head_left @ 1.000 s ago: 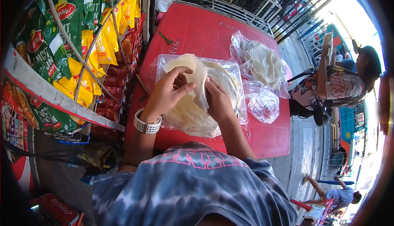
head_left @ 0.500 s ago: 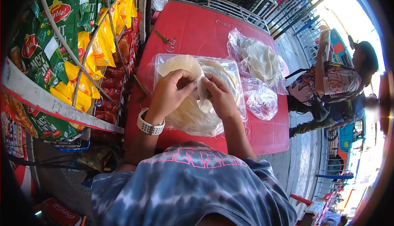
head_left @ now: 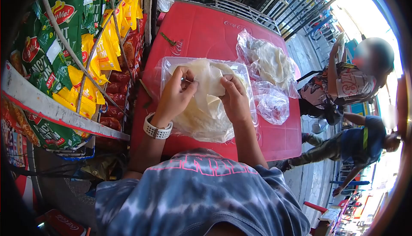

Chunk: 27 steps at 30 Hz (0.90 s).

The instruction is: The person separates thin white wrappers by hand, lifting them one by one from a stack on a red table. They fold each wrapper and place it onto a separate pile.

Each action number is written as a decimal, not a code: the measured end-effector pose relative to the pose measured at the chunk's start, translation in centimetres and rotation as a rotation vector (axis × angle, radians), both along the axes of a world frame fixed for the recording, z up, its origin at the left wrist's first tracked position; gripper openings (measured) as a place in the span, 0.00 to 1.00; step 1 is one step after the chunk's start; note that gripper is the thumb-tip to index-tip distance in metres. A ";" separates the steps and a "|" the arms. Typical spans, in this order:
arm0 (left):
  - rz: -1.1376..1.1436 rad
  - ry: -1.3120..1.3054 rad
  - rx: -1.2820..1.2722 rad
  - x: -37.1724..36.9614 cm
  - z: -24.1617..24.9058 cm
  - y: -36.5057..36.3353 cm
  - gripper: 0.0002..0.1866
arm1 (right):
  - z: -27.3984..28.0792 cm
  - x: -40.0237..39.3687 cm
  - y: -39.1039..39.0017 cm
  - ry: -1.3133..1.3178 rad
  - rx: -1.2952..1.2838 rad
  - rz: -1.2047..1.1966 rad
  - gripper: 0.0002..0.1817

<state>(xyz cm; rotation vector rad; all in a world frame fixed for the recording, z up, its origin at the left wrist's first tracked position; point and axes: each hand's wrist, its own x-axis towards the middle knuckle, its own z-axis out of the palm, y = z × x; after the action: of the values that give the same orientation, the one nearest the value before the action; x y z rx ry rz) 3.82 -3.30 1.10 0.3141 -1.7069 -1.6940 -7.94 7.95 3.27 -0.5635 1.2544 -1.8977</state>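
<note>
Pinching a thin sheet [head_left: 210, 81] between left hand [head_left: 177, 94] and right hand [head_left: 235, 98], mid-frame above the stack [head_left: 195, 124] — likely light, limp and easily torn — best taken by opposite edges, gently.

Tabletop [head_left: 201, 25]: red, lettered. Tray [head_left: 165, 75]: clear plastic, with a pile of thin pale sheets [head_left: 195, 126]. Single sheet [head_left: 209, 79]: raised over the pile, pinched between left hand [head_left: 178, 94] and right hand [head_left: 235, 101]. Watch [head_left: 157, 127]: white perforated band, left wrist. Clear bags, two, right of tray: larger bag [head_left: 273, 62], pale sheets inside; smaller bag [head_left: 273, 105], crumpled. Green packets [head_left: 64, 25] and yellow packets [head_left: 109, 45]: racked, left. Persons, two, at right: one patterned shirt [head_left: 317, 83], one dark shirt [head_left: 365, 141].
</note>
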 end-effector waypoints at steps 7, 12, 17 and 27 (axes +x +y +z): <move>-0.068 -0.017 -0.206 0.0 1.1 0.5 0.14 | -0.7 0.0 0.0 -0.065 -0.113 0.059 0.06; -0.114 -0.033 0.041 -0.1 0.8 0.9 0.12 | -0.2 0.7 -0.1 0.015 -0.058 0.111 0.11; -0.046 -0.143 -0.179 -0.6 0.1 1.2 0.19 | -0.3 0.9 0.0 0.195 0.037 0.183 0.14; 0.132 -0.202 -0.274 0.6 0.7 -0.3 0.11 | -1.3 -0.7 -0.6 0.812 0.186 0.064 0.12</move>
<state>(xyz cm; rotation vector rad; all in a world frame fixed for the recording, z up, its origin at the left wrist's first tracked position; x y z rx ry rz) 4.39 -3.63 1.76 0.4704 -1.9918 -1.3501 -8.65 7.36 2.00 -1.3302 1.8536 -1.5002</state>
